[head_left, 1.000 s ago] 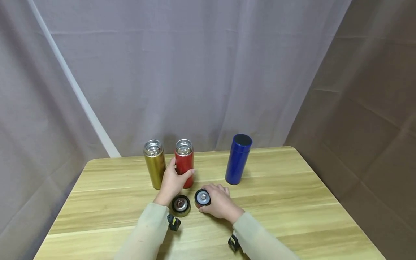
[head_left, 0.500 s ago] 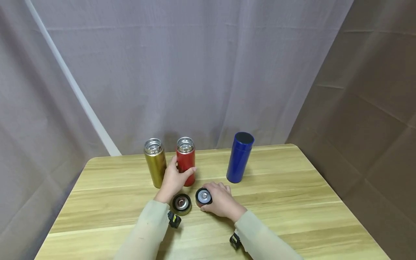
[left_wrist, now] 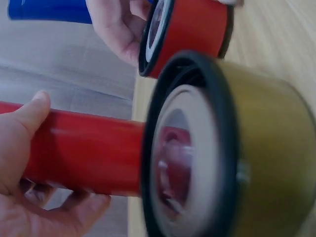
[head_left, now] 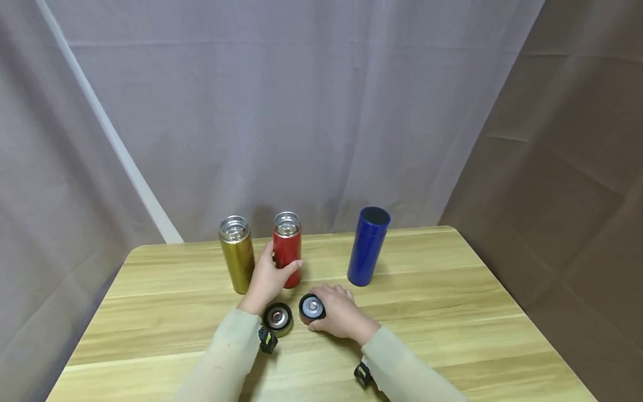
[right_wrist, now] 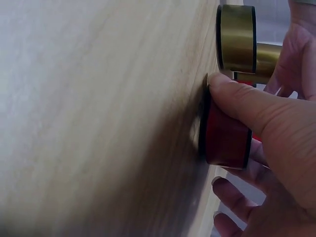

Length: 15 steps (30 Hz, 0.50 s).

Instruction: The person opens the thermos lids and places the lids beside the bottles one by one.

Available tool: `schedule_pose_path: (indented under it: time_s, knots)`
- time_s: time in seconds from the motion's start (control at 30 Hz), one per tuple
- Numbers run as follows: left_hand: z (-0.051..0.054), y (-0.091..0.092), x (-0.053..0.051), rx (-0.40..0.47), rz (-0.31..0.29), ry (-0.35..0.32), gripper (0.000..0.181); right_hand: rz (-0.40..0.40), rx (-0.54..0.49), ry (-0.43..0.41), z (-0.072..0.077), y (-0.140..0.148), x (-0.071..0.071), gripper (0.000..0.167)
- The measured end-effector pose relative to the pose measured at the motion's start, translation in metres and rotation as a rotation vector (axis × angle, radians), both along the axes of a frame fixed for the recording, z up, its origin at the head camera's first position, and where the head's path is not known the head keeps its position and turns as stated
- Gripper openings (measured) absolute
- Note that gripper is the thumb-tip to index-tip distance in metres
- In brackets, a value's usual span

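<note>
My left hand (head_left: pixel 268 281) grips the upright red vacuum flask (head_left: pixel 287 251) low on its body, the thumb on one side and curled fingers on the other. The flask's steel mouth is uncovered. In front of it, my right hand (head_left: pixel 342 312) holds the red lid (right_wrist: pixel 228 133) by its rim between thumb and fingers. This lid is at table level, its pale inner side facing up. The gold lid (head_left: pixel 278 319), also inner side up, sits just left of it, beside my left wrist. An uncovered gold vacuum flask (head_left: pixel 238 259) stands left of the red one.
A blue vacuum flask (head_left: pixel 368 248) with its dark-topped lid on stands at the back right of the wooden table (head_left: pixel 452 312). Grey curtains (head_left: pixel 301 111) hang behind the table's far edge. A brown cloth (head_left: pixel 567 195) hangs along the right side.
The red flask in my left hand has shifted slightly away from the gold one, to the right and back. My right hand and both lids have stayed in place.
</note>
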<state>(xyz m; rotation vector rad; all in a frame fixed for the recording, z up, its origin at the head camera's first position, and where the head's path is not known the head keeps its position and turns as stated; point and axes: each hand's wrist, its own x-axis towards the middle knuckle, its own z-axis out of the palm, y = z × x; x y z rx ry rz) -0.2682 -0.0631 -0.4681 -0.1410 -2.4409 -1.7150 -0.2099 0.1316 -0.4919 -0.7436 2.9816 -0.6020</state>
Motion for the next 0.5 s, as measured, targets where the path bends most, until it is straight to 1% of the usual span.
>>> schedule_pose_path:
  time_s: [0.1, 0.17, 0.23, 0.33, 0.4, 0.5]
  knots:
    - [0.007, 0.0, 0.0, -0.034, 0.012, 0.002, 0.064, 0.001, -0.027, 0.004, 0.002, -0.001, 0.0, 0.064]
    - [0.012, 0.001, 0.002, -0.048, 0.001, 0.003, 0.065, -0.007, -0.043, 0.014, 0.003, 0.0, 0.001, 0.064]
    - [0.014, 0.0, 0.006, -0.057, -0.018, -0.009, 0.068, -0.012, -0.047, 0.017, 0.003, 0.001, 0.002, 0.067]
    - [0.013, -0.002, 0.014, -0.079, -0.04, -0.026, 0.076, -0.009, -0.049, 0.0, 0.002, 0.001, 0.007, 0.078]
    - [0.012, -0.005, 0.021, -0.106, -0.045, -0.036, 0.082, -0.007, -0.053, -0.022, 0.001, 0.002, 0.01, 0.088]
    - [0.012, -0.01, 0.031, -0.151, -0.061, -0.028, 0.088, -0.013, -0.083, -0.055, 0.004, 0.004, 0.015, 0.101]
